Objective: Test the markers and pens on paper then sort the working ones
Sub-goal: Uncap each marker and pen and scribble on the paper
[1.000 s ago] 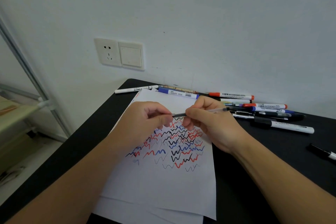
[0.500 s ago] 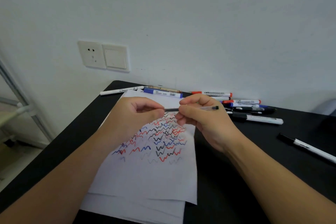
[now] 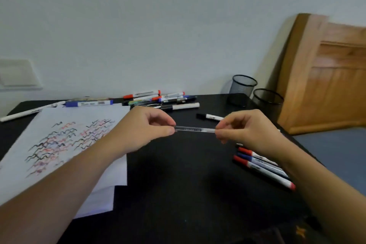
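I hold a thin clear pen [image 3: 195,129] level above the black table [image 3: 178,174]. My left hand [image 3: 146,127] pinches its left end and my right hand [image 3: 245,130] pinches its right end. White paper [image 3: 65,140] covered in red, blue and black squiggles lies at the left, partly under my left forearm. A pile of markers and pens [image 3: 156,99] sits along the wall. A second group of red- and blue-capped markers [image 3: 261,166] lies at the right, partly hidden by my right wrist.
Two black mesh pen cups [image 3: 242,89] [image 3: 267,99] stand at the table's back right corner. A lone black-capped white marker [image 3: 210,117] lies behind my hands. A wooden panel [image 3: 324,77] leans at the right. Another white marker [image 3: 25,114] lies at far left.
The view has swung right, off the paper. Both hands have carried the pen from over the squiggles to over bare table, and they now grip its ends farther apart.
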